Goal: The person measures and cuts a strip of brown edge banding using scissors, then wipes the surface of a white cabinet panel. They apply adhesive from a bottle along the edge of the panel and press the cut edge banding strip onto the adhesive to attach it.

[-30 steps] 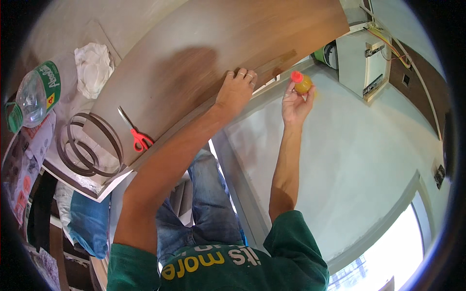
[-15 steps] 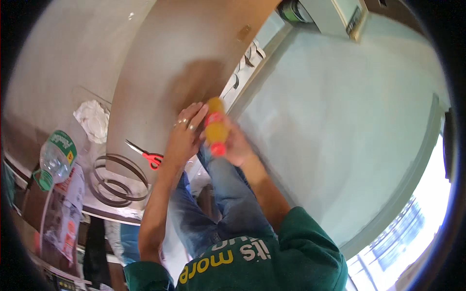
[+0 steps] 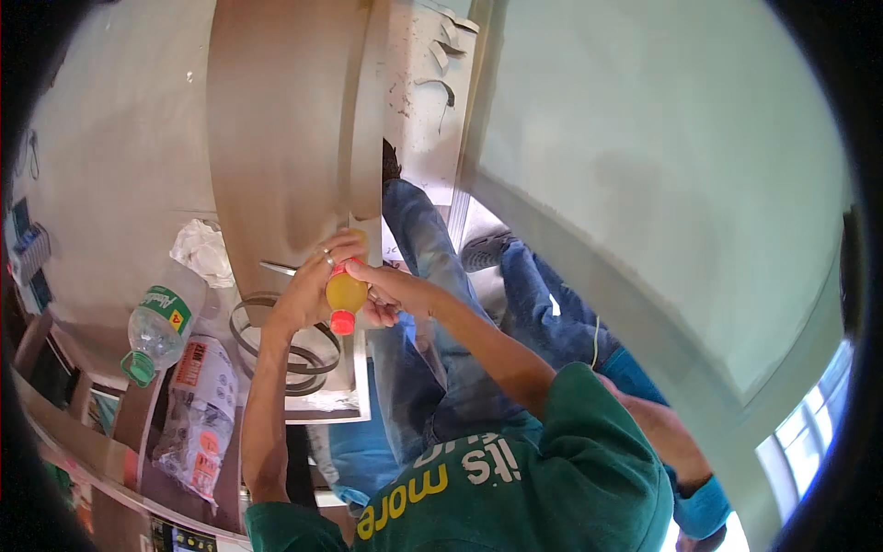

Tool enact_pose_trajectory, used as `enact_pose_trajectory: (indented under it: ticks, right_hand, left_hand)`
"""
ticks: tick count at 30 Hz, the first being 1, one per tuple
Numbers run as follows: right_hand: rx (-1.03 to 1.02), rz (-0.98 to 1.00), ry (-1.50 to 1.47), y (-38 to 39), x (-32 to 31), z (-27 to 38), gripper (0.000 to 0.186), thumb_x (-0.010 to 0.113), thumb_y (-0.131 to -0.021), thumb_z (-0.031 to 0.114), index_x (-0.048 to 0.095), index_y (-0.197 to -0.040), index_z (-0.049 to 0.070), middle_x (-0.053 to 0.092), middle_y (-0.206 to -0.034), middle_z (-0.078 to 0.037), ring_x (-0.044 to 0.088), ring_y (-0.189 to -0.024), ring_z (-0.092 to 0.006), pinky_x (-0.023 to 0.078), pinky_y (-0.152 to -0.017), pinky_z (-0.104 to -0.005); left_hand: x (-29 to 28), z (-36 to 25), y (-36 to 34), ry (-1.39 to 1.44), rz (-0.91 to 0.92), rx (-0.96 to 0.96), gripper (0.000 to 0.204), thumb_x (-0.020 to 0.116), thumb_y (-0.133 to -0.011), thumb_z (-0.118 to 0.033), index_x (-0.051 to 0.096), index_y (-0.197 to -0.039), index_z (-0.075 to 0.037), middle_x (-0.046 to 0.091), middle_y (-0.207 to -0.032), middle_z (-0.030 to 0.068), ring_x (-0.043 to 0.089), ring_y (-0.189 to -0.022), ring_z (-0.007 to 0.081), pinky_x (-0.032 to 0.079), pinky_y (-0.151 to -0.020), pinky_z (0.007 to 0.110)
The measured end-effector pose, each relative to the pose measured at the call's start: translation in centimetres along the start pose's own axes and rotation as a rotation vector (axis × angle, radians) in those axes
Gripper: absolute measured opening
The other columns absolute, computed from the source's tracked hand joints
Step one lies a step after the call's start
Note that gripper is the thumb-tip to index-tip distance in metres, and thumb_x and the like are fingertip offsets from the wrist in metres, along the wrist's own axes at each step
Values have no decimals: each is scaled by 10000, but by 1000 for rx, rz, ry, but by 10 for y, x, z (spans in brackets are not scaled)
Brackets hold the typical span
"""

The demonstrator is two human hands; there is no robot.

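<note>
Left hand: my left hand (image 3: 302,293) is closed round the far end of the small bottle, ringed fingers curled over it.
Right hand: my right hand (image 3: 394,287) grips the same bottle from the other side, thumb laid across its red label.
Small bottle: the small bottle (image 3: 347,293) of yellow-orange liquid is between my two hands, over the near end of the board, its red cap (image 3: 342,322) pointing back toward my chest.
Board: the brown board (image 3: 280,120) stretches away ahead of me.
Scissors: a blade of the scissors (image 3: 277,269) shows just beside my left hand; the handles are hidden.
Strips: coiled brown strips (image 3: 317,368) lie just below my hands.
To my left: a crumpled white cloth (image 3: 200,253), a large clear bottle (image 3: 158,336) with a green cap and a plastic package (image 3: 196,414).
To my right: another person's forearm (image 3: 664,431), near my green sleeve (image 3: 598,423).
</note>
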State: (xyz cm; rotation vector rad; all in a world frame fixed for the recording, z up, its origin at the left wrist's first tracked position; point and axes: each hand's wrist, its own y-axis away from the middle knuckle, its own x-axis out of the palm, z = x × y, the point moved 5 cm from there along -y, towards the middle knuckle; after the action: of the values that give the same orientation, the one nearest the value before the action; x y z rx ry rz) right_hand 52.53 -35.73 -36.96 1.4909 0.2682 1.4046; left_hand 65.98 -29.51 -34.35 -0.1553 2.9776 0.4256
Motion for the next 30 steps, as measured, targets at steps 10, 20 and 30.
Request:
enact_pose_trajectory:
  ticks: [10,20,30]
  right_hand:
    - [-234,-278,-29,20,-54,-86,733,392,-884,731,571,-843,21,607,-605,-79,594,-490,-140,458,-437,-247]
    - [-247,-747,-76,-59,-204,-189,448,572,-906,461,582,-925,14,605,-630,-69,599,-524,-143,490,-467,-273]
    - [-352,-921,-231,-72,-241,-227,340,586,-929,371,567,-1000,39,616,-719,-65,599,-566,-126,484,-476,-261]
  left_hand:
    - [35,8,37,369,-276,-253,561,810,-747,-123,530,-1224,-29,567,-1260,115,508,-1217,221,412,-1023,382]
    - [-69,63,8,-16,-1130,-211,402,734,-842,-124,558,-1180,3,577,-1161,87,545,-1061,208,419,-958,335]
    - [-90,116,-38,128,-1382,29,315,724,-866,-168,574,-1070,20,610,-1045,88,581,-954,184,486,-865,339]
